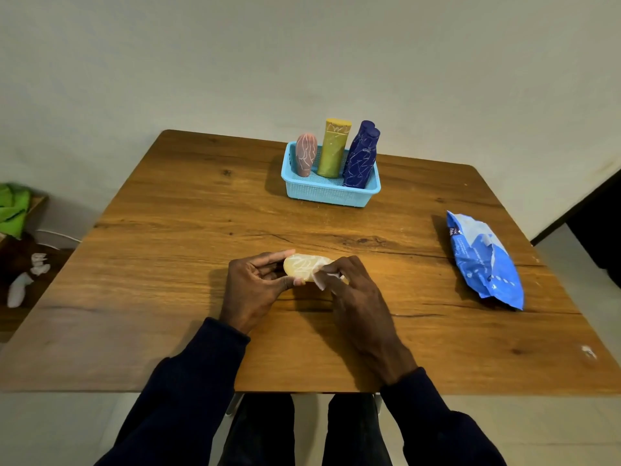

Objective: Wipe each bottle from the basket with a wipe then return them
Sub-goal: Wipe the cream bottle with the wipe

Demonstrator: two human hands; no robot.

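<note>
Held sideways just above table (168, 297), btwn both hands: pale yellow bottle (302, 265). Can't tell if touching the wood. Pinched at its left end by left hand (255, 284), thumb along far edge, fingertips curled under near edge. Covered at other end by right hand (353, 290), fingers bent over a crumpled white wipe (324, 279) and pressing it onto bottle's near-right side.

Handling, as a guess: small, prob. light plastic, stiff enough to take rubbing w/o denting. Smooth rounded body + damp wipe = likely slippery. Best gripped at the ends or across the flat faces, never on the wet patch. Worth turning w/ left hand while rubbing w/ right. White scribble marks on surface, either dirt or print, unclear.

Well ahead of both hands, a bit right: light blue basket (331, 193) w/ pink bottle (305, 159), mustard bottle (332, 149) and two dark blue bottles (361, 159) upright inside, leaning slightly. Taller, so prob. tippy; better grabbed mid-body.

Far right of right hand, lying flat, apart from everything: blue wipe pack (484, 260).

Looks like mid-wipe on one bottle, w/ four in basket.
</note>
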